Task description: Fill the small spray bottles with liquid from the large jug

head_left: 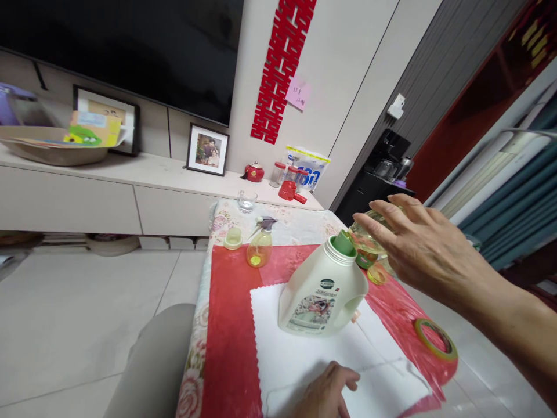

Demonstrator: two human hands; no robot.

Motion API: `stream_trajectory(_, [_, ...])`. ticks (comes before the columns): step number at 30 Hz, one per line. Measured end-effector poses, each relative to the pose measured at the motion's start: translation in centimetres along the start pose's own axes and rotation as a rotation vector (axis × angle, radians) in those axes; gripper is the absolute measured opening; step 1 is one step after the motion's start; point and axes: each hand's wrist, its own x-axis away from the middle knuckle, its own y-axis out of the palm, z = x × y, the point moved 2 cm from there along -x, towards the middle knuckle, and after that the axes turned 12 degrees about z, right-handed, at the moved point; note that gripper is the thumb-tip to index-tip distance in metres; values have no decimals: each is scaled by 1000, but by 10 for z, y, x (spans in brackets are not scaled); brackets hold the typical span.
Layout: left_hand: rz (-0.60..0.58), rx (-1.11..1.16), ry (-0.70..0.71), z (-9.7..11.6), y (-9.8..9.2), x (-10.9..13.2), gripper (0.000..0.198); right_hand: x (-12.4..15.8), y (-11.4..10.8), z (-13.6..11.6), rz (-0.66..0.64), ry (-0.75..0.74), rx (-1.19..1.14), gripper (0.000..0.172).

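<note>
My right hand [418, 244] is raised at the right, fingers spread and pointing left. Behind its fingers stands a clear bottle [365, 257] with a green label, partly hidden; whether they touch it I cannot tell. My left hand [326, 392] is low over a white sheet [278, 360], thumb and forefinger apart and nothing visible in it. Between my hands a pale green detergent jug [311, 290] is upright on the sheet, with a green spout in its mouth. To the jug's left are a yellowish spray bottle [260, 249] and a pale green cap [233, 238].
A roll of tape [435, 339] lies on the red covering [230, 325] near the table's right edge. A small yellow cap [376, 274] sits beside the clear bottle. At the far end stands a glass cup [247, 201]. Beyond is a low cabinet with jars [277, 174] and a red pot [253, 172].
</note>
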Motion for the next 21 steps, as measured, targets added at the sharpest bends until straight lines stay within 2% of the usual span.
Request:
stream_trajectory(11, [12, 0, -3, -4, 2, -1, 69, -8, -8, 3, -4, -70, 40, 49])
stream_trajectory(21, [12, -20, -43, 2, 0, 0, 71, -10, -11, 1, 11, -93, 74, 47])
